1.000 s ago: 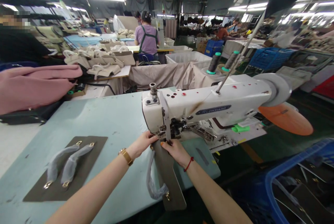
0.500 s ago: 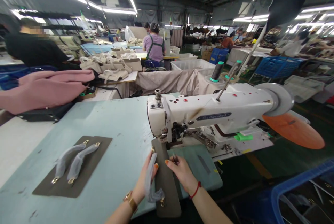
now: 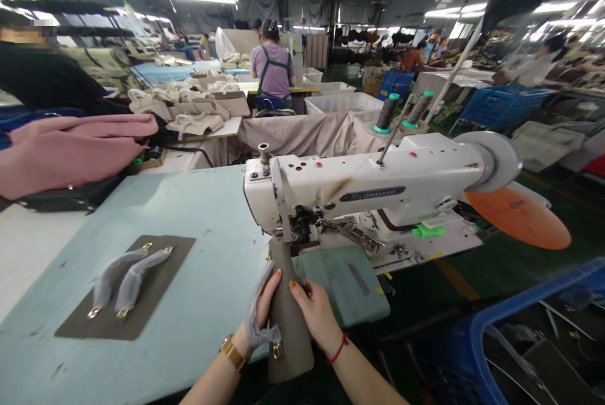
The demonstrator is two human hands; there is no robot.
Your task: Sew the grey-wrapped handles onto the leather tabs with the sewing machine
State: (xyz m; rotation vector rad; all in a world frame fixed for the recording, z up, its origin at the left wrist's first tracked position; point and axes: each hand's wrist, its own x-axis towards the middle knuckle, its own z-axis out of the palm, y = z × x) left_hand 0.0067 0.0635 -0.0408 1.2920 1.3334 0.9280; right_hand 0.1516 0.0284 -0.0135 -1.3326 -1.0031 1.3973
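Observation:
A dark grey-brown bag panel (image 3: 289, 336) runs from near my body up to the needle area of the white sewing machine (image 3: 368, 181). My left hand (image 3: 259, 307) grips the panel's left edge, its thumb on top and its other fingers mostly hidden. Over that hand lies a plastic-wrapped handle (image 3: 254, 310), joined to the panel by gold-coloured fittings. On the right edge, my right hand (image 3: 317, 310) pinches the panel, thumb above and fingers curled. The panel's far end sits under the machine head.
Two similar panels with wrapped handles (image 3: 137, 291) lie on the pale blue table (image 3: 208, 203) at left. A blue crate (image 3: 466, 342) holding more pieces stands at lower right. Thread cones (image 3: 386, 114) rise behind the machine. Other people (image 3: 273, 68) sit farther back.
The view has shifted, so the machine and table sit slightly farther left and higher. My right thumb now presses on the panel's face, and my left hand has slid further under the handle.

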